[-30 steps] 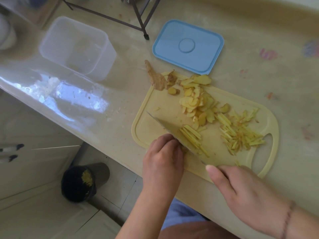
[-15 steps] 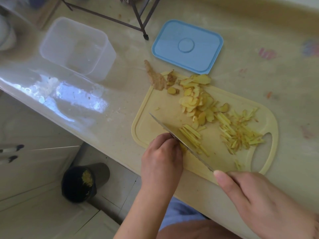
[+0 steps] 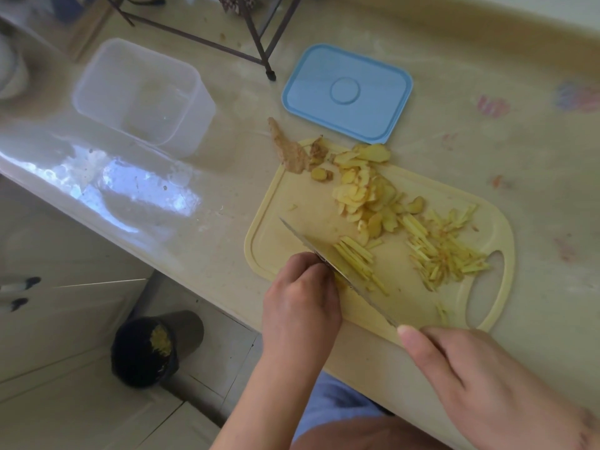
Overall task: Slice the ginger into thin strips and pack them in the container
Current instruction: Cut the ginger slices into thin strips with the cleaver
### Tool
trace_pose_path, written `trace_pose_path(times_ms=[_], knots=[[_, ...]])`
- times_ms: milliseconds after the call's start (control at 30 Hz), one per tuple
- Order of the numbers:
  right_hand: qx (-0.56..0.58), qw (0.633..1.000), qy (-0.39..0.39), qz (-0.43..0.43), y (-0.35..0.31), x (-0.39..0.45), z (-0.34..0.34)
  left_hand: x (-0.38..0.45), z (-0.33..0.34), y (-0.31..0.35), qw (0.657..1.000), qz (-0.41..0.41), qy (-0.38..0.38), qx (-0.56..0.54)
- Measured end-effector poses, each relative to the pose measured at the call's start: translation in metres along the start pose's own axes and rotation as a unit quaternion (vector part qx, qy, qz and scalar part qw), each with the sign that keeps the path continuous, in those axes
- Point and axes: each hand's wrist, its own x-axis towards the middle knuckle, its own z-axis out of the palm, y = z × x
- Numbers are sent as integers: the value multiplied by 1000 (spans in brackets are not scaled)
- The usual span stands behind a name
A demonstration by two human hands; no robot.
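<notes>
On a yellow cutting board [image 3: 285, 203] lie ginger slices [image 3: 363, 190] at the back and cut strips [image 3: 444, 251] on the right. My left hand [image 3: 302, 300], fingers curled, holds down ginger slices hidden beneath it, beside a small row of fresh strips [image 3: 354, 254]. My right hand [image 3: 487, 384] grips the knife [image 3: 302, 235], forefinger along the blade's spine; the blade runs diagonally against my left fingers. The clear container [image 3: 136, 92] stands at the back left. Its blue lid [image 3: 347, 92] lies behind the board.
Ginger peel [image 3: 289, 147] lies off the board's back corner. A dark metal stand leg [image 3: 269, 73] stands between container and lid. The counter edge runs diagonally below my hands; a black bin [image 3: 146, 349] with scraps sits on the floor.
The knife and my right hand have drawn back toward me and to the right along the cut. My left hand has stayed in place.
</notes>
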Motion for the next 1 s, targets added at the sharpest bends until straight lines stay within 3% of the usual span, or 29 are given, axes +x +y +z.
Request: trace_pose_path(times_ms=[1000], knots=[[37,999,-14,-8,-3,16,9,1,-2,3,1000,-12,-14,10]])
